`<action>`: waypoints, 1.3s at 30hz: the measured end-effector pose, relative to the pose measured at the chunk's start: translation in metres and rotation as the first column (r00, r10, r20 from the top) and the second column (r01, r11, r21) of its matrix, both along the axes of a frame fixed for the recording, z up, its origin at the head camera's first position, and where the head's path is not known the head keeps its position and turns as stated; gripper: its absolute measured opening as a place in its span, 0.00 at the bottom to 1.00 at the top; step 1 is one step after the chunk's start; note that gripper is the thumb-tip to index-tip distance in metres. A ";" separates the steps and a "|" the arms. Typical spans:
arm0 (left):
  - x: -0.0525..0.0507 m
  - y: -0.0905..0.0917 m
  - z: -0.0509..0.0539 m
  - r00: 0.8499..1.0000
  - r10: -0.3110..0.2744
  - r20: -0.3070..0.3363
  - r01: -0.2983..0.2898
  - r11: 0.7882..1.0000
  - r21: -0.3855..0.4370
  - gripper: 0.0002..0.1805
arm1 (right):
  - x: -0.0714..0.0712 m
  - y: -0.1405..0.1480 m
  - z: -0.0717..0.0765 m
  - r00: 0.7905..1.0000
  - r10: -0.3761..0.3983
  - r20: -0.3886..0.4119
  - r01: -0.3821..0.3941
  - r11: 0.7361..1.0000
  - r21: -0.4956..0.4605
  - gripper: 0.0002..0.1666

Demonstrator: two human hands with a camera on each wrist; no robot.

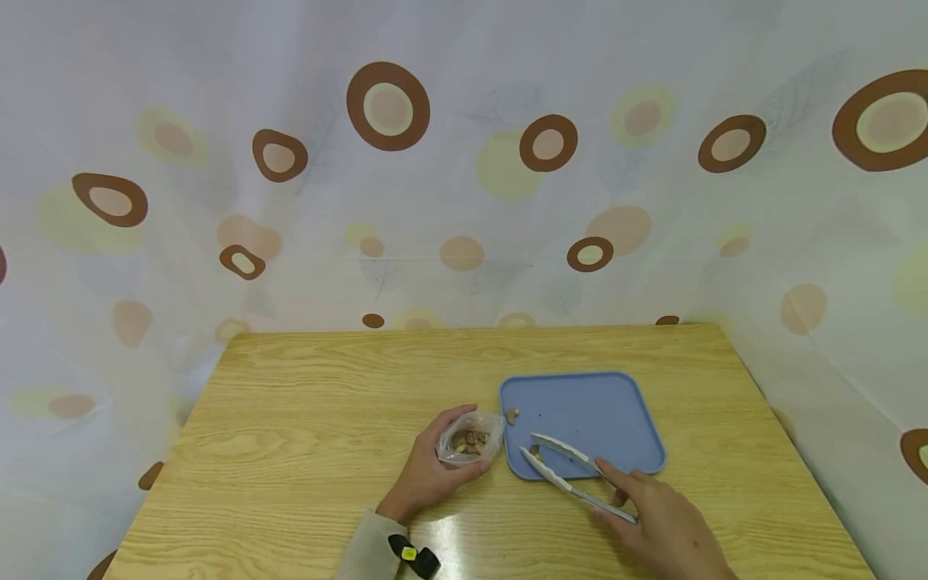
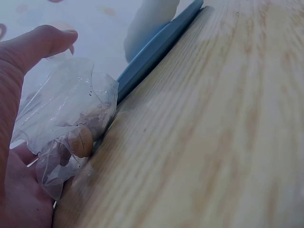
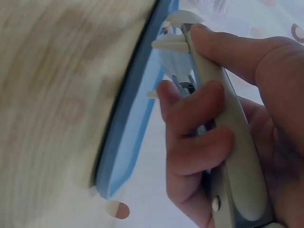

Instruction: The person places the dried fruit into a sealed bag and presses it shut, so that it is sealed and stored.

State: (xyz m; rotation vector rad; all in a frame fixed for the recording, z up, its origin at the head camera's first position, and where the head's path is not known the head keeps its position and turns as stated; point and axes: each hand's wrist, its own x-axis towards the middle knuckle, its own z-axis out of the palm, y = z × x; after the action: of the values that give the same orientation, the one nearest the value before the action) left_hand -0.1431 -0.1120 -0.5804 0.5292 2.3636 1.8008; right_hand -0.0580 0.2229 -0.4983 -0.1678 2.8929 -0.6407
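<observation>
My left hand (image 1: 431, 467) curves around a clear plastic bag (image 1: 496, 431), thumb on the near side and fingers on the far side. The bag stands open at the top, and small brown and tan nut-like pieces (image 1: 471, 441) lie inside. In the left wrist view, one rounded tan piece (image 2: 81, 141) shows through the plastic (image 2: 71, 102). My right hand (image 1: 663, 515) grips tongs (image 1: 561, 483) with pale tips, also seen as tongs (image 3: 232, 142) in the right wrist view. Their spread tips are either side of a small brown piece (image 1: 535, 449) on the blue tray (image 1: 587, 403).
Another brown-and-white piece (image 1: 512, 416) lies by the tray's left rim, with several dark crumbs across the tray. The tray sits right of the bag on a wood-grain table (image 1: 304, 419). A patterned cloth (image 1: 449, 185) hangs behind and along both sides.
</observation>
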 end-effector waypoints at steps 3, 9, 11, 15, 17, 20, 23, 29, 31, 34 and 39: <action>0.000 0.000 0.001 1.000 -0.002 -0.012 0.002 1.000 0.000 0.45 | -0.002 0.000 0.003 1.000 0.004 0.007 -0.004 1.000 0.003 0.41; 0.000 0.000 0.001 1.000 -0.005 -0.007 0.005 1.000 0.001 0.45 | -0.003 -0.002 0.007 1.000 0.019 0.003 -0.019 1.000 0.003 0.37; 0.000 0.000 0.000 1.000 -0.006 -0.003 0.006 1.000 0.001 0.45 | -0.003 -0.002 0.007 1.000 0.022 0.001 -0.022 1.000 0.001 0.35; 0.000 -0.001 -0.002 1.000 -0.003 -0.011 0.003 1.000 0.002 0.45 | -0.003 -0.004 0.007 1.000 0.024 -0.012 -0.024 1.000 0.009 0.34; 0.000 -0.001 -0.002 1.000 -0.002 -0.017 0.002 1.000 0.002 0.45 | -0.003 -0.004 0.007 1.000 0.023 -0.016 -0.023 1.000 0.010 0.34; 0.000 -0.001 -0.003 1.000 -0.004 -0.021 0.004 1.000 0.002 0.45 | -0.002 -0.004 0.007 0.999 0.024 -0.021 -0.023 1.000 0.008 0.34; -0.001 0.000 -0.004 0.999 -0.006 -0.034 0.006 1.000 0.001 0.45 | -0.001 -0.003 0.009 1.000 0.023 -0.022 -0.023 1.000 -0.008 0.35; -0.002 0.000 -0.004 0.999 -0.008 -0.041 0.008 1.000 0.002 0.45 | -0.002 0.000 0.016 0.998 0.028 -0.058 -0.029 0.999 -0.014 0.36; -0.001 0.000 -0.004 0.999 -0.008 -0.034 0.008 1.000 0.000 0.45 | -0.002 0.001 0.018 0.996 0.031 -0.080 -0.032 0.999 -0.011 0.36; -0.001 -0.001 -0.004 1.000 -0.008 -0.024 0.008 1.000 0.000 0.45 | -0.002 0.002 0.021 0.994 0.032 -0.109 -0.034 0.999 -0.018 0.36; 0.000 -0.001 -0.003 1.000 -0.011 -0.022 0.011 1.000 -0.001 0.45 | -0.001 0.002 0.026 0.983 0.027 -0.183 -0.033 0.999 -0.027 0.36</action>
State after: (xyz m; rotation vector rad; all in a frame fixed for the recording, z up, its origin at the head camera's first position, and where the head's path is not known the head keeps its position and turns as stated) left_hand -0.1433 -0.1126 -0.5838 0.5640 2.3705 1.7982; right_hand -0.0587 0.2244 -0.4723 -0.2877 3.0496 -0.6977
